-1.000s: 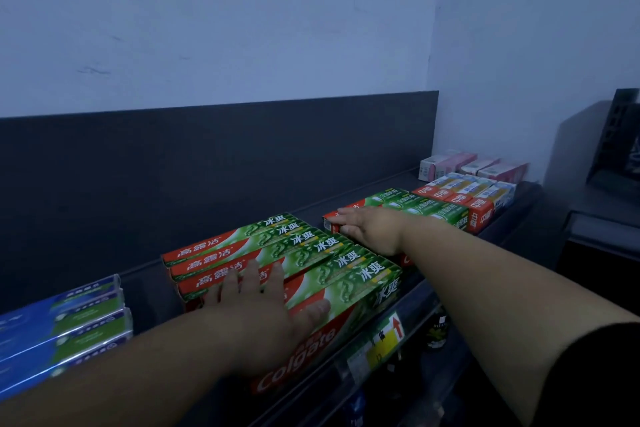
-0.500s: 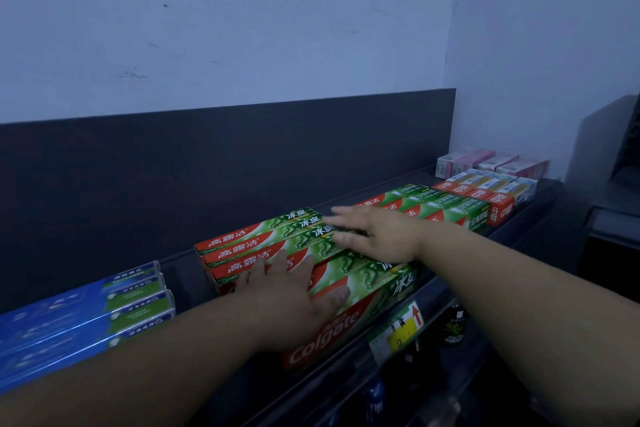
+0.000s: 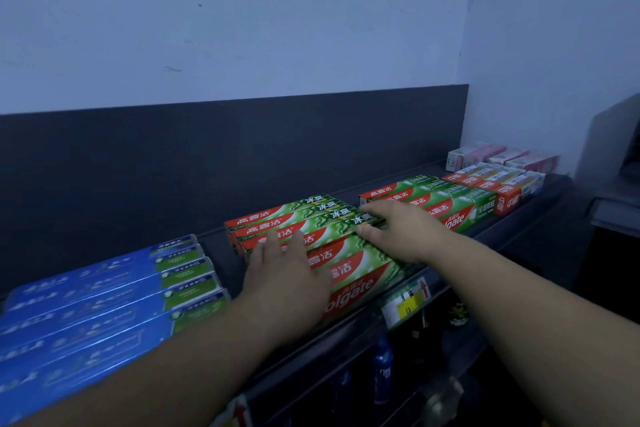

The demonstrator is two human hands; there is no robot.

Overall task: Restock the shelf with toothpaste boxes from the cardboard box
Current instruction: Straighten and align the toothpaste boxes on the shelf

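Note:
Several red-and-green Colgate toothpaste boxes lie flat in a row on the dark shelf. My left hand rests flat on the left part of that row, fingers straight. My right hand lies flat on the row's right end, fingers stretched leftward over the box tops. Neither hand holds a box. The cardboard box is not in view.
Blue toothpaste boxes fill the shelf's left. More green boxes, red-and-yellow boxes and pink boxes sit to the right by the wall corner. A price tag hangs on the front rail. Bottles stand below.
My right hand has moved left from the right-hand green group onto the right end of the middle row. The left hand stays flat on that row. The view has shifted left.

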